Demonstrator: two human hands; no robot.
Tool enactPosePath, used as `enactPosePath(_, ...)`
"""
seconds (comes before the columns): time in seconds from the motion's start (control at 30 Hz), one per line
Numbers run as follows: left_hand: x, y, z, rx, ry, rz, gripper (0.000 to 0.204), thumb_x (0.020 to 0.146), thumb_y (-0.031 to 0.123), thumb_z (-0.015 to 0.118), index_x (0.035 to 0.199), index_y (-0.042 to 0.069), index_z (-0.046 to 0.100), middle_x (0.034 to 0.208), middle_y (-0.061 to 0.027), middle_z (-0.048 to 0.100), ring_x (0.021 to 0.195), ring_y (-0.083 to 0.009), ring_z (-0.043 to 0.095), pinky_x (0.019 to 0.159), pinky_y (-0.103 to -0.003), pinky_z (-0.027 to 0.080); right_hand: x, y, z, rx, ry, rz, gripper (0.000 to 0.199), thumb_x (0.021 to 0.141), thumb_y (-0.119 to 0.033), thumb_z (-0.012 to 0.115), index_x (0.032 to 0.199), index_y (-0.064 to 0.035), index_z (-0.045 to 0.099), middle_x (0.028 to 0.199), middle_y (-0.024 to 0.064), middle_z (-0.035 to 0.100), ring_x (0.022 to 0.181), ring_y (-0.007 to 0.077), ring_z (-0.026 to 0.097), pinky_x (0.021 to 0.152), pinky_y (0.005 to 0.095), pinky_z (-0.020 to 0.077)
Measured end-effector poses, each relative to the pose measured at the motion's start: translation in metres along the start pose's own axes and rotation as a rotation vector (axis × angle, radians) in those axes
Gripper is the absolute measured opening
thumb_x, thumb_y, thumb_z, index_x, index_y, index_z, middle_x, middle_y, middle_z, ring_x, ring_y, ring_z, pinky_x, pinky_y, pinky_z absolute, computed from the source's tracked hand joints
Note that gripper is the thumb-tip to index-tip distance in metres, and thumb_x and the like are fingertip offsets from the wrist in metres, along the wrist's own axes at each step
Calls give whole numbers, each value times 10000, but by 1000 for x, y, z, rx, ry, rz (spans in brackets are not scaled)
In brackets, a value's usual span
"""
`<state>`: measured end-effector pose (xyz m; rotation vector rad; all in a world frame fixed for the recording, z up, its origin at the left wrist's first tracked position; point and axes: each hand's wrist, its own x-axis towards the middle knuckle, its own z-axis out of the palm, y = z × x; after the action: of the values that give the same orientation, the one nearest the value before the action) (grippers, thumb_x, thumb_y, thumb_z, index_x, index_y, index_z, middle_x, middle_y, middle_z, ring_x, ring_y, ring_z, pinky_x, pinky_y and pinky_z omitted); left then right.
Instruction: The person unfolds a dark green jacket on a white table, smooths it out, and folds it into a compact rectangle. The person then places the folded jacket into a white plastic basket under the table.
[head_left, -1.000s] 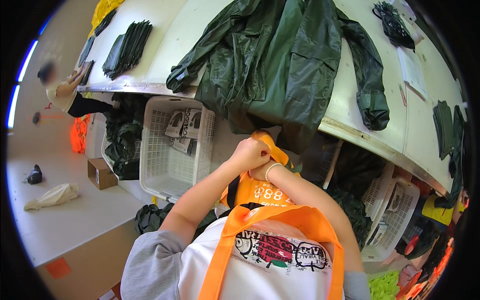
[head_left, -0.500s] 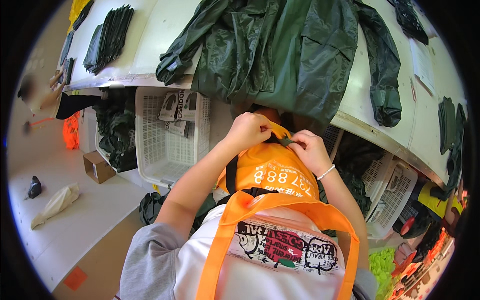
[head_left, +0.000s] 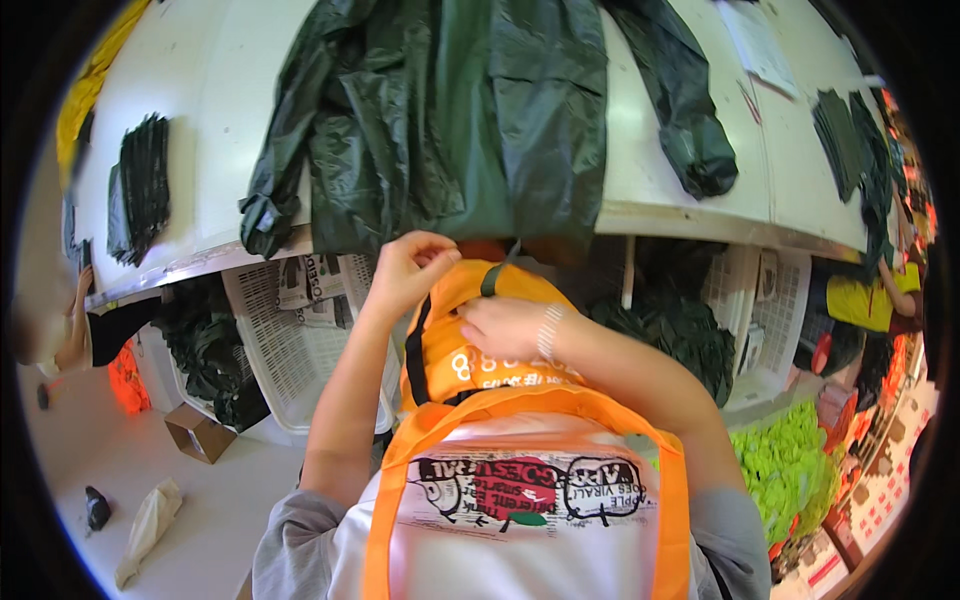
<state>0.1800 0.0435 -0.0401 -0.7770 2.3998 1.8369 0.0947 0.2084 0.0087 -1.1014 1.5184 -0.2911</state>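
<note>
A dark green shiny jacket (head_left: 460, 130) lies spread on the white table, its hem hanging over the near edge. Just below that hem is my left hand (head_left: 412, 265), thumb and fingers pinched together; whatever is between them is too small to make out. My right hand (head_left: 510, 325), with a white beaded bracelet at the wrist, rests against the orange apron (head_left: 540, 285) on my front. Its fingers point left and their tips are partly hidden at the cloth. A narrow dark green strip (head_left: 493, 278) hangs from the hem over the apron, just above my right hand.
Folded dark green garments (head_left: 140, 190) lie on the table's left, more (head_left: 838, 140) on its right. Under the table stand white plastic baskets (head_left: 285, 350) and dark green heaps (head_left: 210, 350). Bright yellow-green cloth (head_left: 785, 460) is piled at right. People work at both sides.
My right hand has left the green strip and moved down and left onto the apron. My left hand now pinches apart from it, at the hem. The view has turned to the right.
</note>
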Motion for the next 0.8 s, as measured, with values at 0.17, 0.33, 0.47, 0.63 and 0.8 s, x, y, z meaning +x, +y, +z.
enactPosePath(0.17,50,-24,-70,647,683,262,348,839,198,644,1150,46,607,1170,-137,606,1100,-314,556,935,-406,432,-48,25,-42,392,535,-54,315,908,-240,549,1104,-4,615,1158,207,598,1017,337,609,888,367,473)
enactPosePath(0.33,85,-80,-103,1091,525,93,665,883,447,535,1432,130,333,1496,-76,306,1383,-269,264,1106,-534,179,35,103,-72,-154,995,538,790,903,-504,479,1466,-37,180,1495,299,143,1385,472,113,1093,588,131)
enactPosePath(0.47,115,-96,-122,1107,589,-18,688,896,475,499,1467,165,270,1524,-41,260,1402,-236,231,1103,-557,160,33,175,-108,-407,1135,757,803,899,-549,446,1481,-66,173,1520,259,113,1409,423,85,1105,574,91)
enactPosePath(0.63,156,-83,-134,1061,629,-48,664,902,456,503,1457,161,292,1520,-47,269,1396,-248,244,1093,-571,170,15,219,-168,-461,1120,789,730,926,-511,425,1481,-94,197,1534,205,137,1419,376,101,1117,541,98)
enactPosePath(0.8,163,-82,-133,1038,670,-34,648,895,458,508,1438,150,331,1502,-65,303,1382,-265,274,1081,-575,196,73,94,-175,-446,1444,125,236,806,-140,643,1000,-12,598,1008,169,600,959,350,561,863,420,445)
